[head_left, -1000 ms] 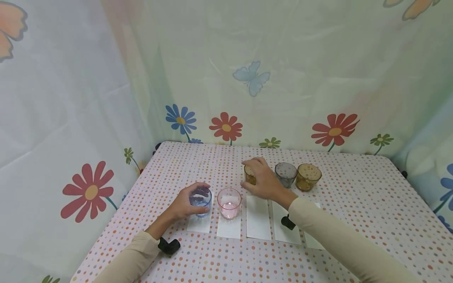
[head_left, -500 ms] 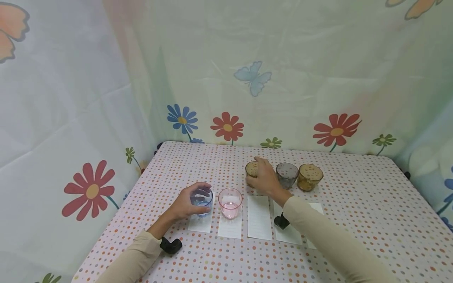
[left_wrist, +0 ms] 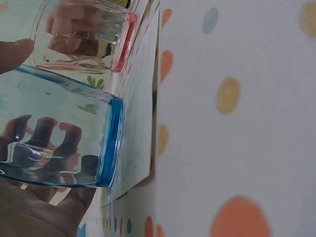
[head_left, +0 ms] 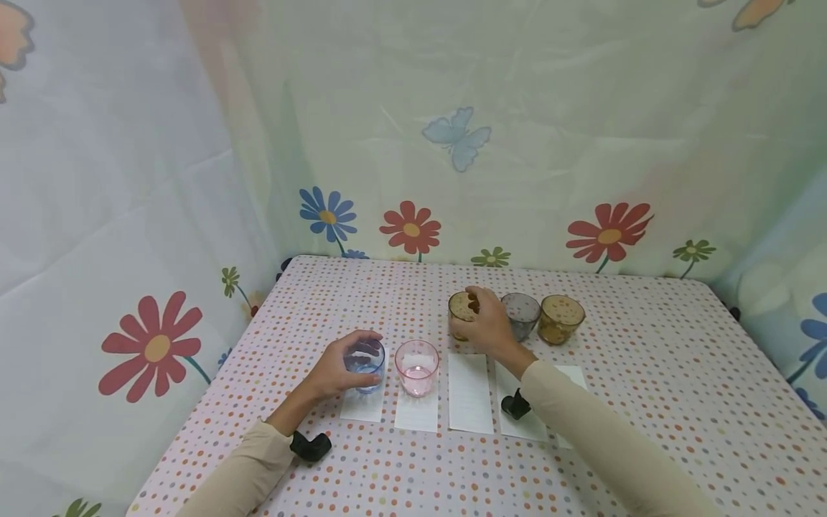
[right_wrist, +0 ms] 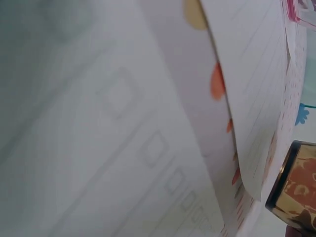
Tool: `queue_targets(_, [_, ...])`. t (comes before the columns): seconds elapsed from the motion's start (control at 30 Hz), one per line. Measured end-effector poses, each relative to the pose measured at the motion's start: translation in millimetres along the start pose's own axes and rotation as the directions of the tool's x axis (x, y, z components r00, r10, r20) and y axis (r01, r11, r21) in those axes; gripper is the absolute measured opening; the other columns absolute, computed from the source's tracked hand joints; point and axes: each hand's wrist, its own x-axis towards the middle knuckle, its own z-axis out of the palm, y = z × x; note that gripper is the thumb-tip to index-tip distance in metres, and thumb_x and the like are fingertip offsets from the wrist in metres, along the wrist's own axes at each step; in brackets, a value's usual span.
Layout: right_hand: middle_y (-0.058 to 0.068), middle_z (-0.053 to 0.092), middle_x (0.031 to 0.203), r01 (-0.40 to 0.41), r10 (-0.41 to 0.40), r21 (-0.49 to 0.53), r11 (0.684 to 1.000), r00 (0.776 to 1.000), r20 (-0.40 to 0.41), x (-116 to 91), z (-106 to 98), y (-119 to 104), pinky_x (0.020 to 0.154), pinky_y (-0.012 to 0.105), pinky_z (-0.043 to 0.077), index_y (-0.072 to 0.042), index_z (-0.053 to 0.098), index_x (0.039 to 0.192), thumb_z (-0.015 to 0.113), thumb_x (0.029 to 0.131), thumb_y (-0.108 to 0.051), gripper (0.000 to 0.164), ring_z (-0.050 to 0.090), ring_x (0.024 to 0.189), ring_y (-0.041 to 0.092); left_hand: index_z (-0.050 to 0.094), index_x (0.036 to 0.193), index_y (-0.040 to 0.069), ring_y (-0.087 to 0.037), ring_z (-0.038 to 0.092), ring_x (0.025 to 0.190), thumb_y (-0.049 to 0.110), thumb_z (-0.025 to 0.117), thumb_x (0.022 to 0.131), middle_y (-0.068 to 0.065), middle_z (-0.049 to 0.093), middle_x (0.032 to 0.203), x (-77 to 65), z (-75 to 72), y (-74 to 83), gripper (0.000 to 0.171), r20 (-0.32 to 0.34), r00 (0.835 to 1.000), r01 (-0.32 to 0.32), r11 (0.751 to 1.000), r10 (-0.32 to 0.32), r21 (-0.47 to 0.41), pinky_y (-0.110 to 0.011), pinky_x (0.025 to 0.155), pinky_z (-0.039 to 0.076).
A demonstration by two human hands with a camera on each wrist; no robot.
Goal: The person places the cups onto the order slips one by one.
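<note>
Beyond the middle of the table (head_left: 672, 373), toward its far edge, the right hand (head_left: 489, 327) grips the left amber glass (head_left: 459, 309), thumb on the near side and fingers round the far side. This glass is upright; the pictures do not settle whether its base rests on the cloth. To its right stand the grey glass (head_left: 520, 314) and the right amber glass (head_left: 559, 320), close together.

Nearer the table's left edge, the left hand (head_left: 337, 370) is curled round the blue glass (head_left: 370, 361), which stands upright at the far part of the leftmost slip in a row of paper. Just right of it, the pink glass (head_left: 416, 368) stands untouched on the second slip. The third slip (head_left: 470, 395) has no glass on it; the right sleeve (head_left: 588, 420) covers parts of the slips farther right.

The step in hand seems to be securing the left amber glass. Moving it from here would call for a straight lift clear of the grey glass, with the grip kept level, while the left hand simply steadies the blue glass.
</note>
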Motion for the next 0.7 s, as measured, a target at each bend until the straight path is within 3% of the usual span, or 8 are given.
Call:
queue_targets(0.23, [0.015, 0.058, 0.127, 0.044, -0.044, 0.006, 0.999, 0.999, -0.011, -12, -7, 0, 0.093, 0.048, 0.052, -0.002, 0.052, 0.141, 0.078, 0.078, -0.022, 0.072, 0.059, 0.112, 0.033, 0.055, 0.138, 0.0, -0.037, 0.062, 0.116, 0.011, 0.085, 0.078, -0.016, 0.065, 0.122, -0.6, -1.8, -1.0, 0.068, -0.003, 1.0, -0.013, 1.0, 0.013, 0.011, -0.058, 0.099, 0.048])
queue_targets(0.43, [0.016, 0.061, 0.124, 0.108, -0.108, 0.005, 0.994, 0.994, 0.002, -29, -14, -3, 0.09, 0.046, 0.054, 0.0, 0.055, 0.137, 0.081, 0.076, -0.019, 0.069, 0.06, 0.109, 0.032, 0.055, 0.138, -0.001, -0.036, 0.063, 0.115, 0.013, 0.085, 0.079, -0.016, 0.065, 0.121, -1.0, -2.6, -1.3, 0.068, -0.001, 1.0, -0.031, 0.999, 0.031, 0.025, -0.057, 0.098, 0.049])
queue_targets(0.7, [0.012, 0.062, 0.119, 0.17, -0.171, 0.019, 0.985, 0.983, 0.065, -56, -18, -5, 0.088, 0.048, 0.054, -0.002, 0.055, 0.136, 0.084, 0.076, -0.018, 0.068, 0.062, 0.106, 0.029, 0.054, 0.138, -0.002, -0.035, 0.063, 0.114, 0.013, 0.085, 0.079, -0.014, 0.065, 0.121, -0.7, -0.6, -3.7, 0.069, 0.002, 0.999, -0.034, 0.999, 0.034, 0.024, -0.055, 0.098, 0.049])
